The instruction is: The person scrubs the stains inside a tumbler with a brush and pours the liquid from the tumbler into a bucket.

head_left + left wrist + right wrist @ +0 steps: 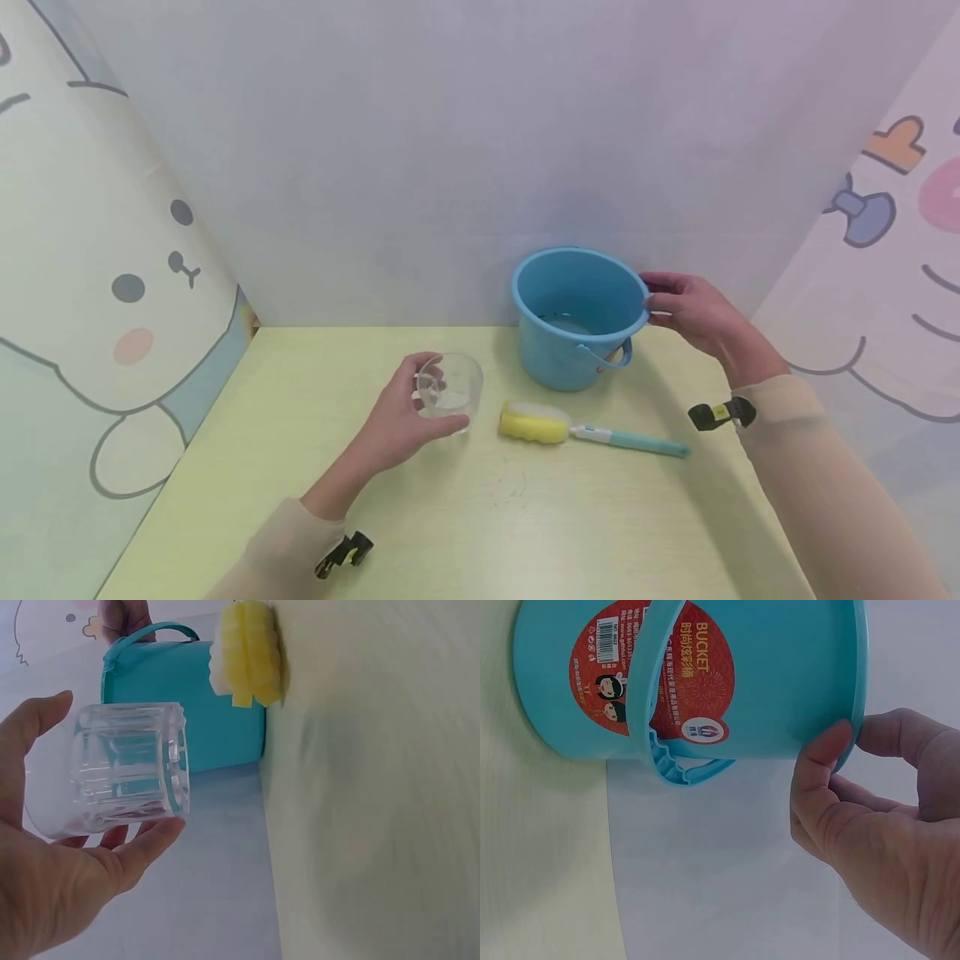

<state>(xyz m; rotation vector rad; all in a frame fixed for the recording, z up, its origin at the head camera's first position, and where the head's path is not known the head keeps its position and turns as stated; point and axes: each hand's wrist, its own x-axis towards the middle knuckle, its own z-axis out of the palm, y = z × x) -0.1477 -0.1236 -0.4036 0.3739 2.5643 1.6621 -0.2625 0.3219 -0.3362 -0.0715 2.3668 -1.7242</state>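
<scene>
My left hand (397, 425) holds a clear drinking glass (459, 385), fingers and thumb curled round its sides. In the left wrist view the ribbed lower part of the glass (131, 761) shows, held a little above the table. My right hand (697, 312) pinches the rim of a blue plastic bucket (551, 354) at its right side. The bucket stands upright by the back wall, its handle (611, 362) hanging down in front. The right wrist view shows thumb and fingers on the rim and a red label (660, 671) on the bucket's side.
A bottle brush with a yellow and white sponge head (534, 423) and a blue-green handle (648, 443) lies in front of the bucket. The pale yellow table (570, 525) meets a plain back wall (390, 167). Cartoon-printed sheets (75, 250) hang on both sides.
</scene>
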